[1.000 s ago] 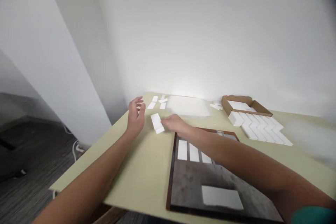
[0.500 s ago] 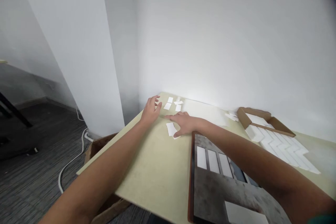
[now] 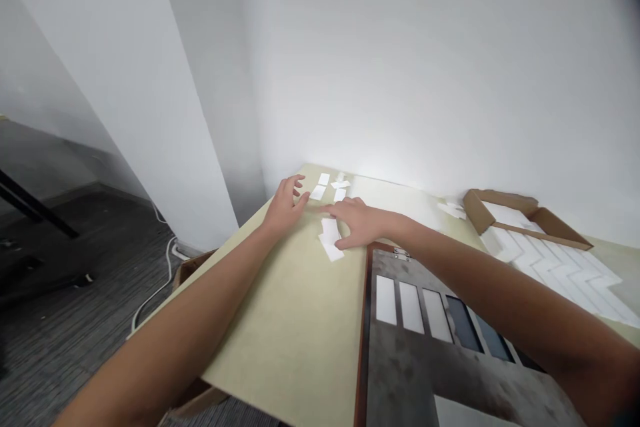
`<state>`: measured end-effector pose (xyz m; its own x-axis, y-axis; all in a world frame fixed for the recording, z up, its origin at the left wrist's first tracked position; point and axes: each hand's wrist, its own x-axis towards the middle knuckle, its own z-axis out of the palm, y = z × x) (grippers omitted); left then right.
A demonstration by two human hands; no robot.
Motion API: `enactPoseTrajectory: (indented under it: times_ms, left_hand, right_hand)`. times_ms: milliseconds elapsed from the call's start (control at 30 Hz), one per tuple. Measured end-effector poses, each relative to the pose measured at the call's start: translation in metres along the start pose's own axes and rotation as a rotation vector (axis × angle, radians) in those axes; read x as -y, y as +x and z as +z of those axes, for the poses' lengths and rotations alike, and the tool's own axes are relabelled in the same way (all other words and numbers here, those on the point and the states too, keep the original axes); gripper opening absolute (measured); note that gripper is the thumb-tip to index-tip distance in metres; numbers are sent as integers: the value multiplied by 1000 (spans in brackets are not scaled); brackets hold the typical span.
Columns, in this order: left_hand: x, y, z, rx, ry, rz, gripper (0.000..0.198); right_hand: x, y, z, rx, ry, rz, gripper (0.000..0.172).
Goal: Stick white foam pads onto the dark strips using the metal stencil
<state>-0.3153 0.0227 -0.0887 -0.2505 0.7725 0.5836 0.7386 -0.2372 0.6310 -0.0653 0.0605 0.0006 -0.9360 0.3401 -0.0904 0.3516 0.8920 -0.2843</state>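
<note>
Over the table's far left edge, my left hand (image 3: pixel 286 207) is held with its fingers apart and slightly curled, gripping nothing. Just right of it, my right hand (image 3: pixel 359 221) reaches across with its index finger stretched out and its thumb spread away. Two overlapping white cards (image 3: pixel 331 243) lie under and beside that thumb, which seems to touch their edge. Beyond both hands are several more small white cards (image 3: pixel 318 193). Under my right forearm sits a grey metal plate (image 3: pixel 395 367) with a row of slots; white strips (image 3: pixel 385 300) fill some of them.
At the right, an open cardboard box (image 3: pixel 563 233) stands by rows of zigzag white pieces (image 3: pixel 560 273). A white sheet (image 3: pixel 390 197) lies along the wall. Below the table's left edge are a brown box (image 3: pixel 193 270) and a white cable (image 3: pixel 167 277).
The view has shifted slightly. My right thumb has drawn back a little from the two cards, and they lie at a different angle. My left hand stays much the same.
</note>
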Motion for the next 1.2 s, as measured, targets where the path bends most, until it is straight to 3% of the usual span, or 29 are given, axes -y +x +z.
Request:
enactPoseTrajectory:
  times_ms: [167, 233, 333, 500, 600, 767, 1000, 1200]
  left_hand:
    - [3, 3, 1, 10, 20, -10, 39]
    - [4, 6, 2, 17, 24, -18, 40]
    - [5, 9, 1, 11, 27, -43, 40]
    - [8, 14, 0, 55, 56, -73, 41]
    - [9, 14, 1, 89, 108, -77, 41]
    - [10, 14, 0, 122, 203, -70, 40]
    - [14, 16, -3, 148, 275, -52, 45]
    - [26, 18, -3, 204, 321, -55, 63]
  right_hand:
    - [-6, -37, -23, -101, 102, 59, 85]
    - [-9, -67, -29, -135, 120, 84, 84]
    - [-13, -136, -28, -182, 123, 129, 84]
    - [-8, -257, 14, -196, 109, 284, 86]
    - [-5, -296, 46, -251, 104, 352, 93]
    - [-2, -305, 73, -342, 136, 348, 99]
    - [-4, -293, 80, -379, 153, 342, 97]
    - [-1, -293, 82, -392, 124, 365, 97]
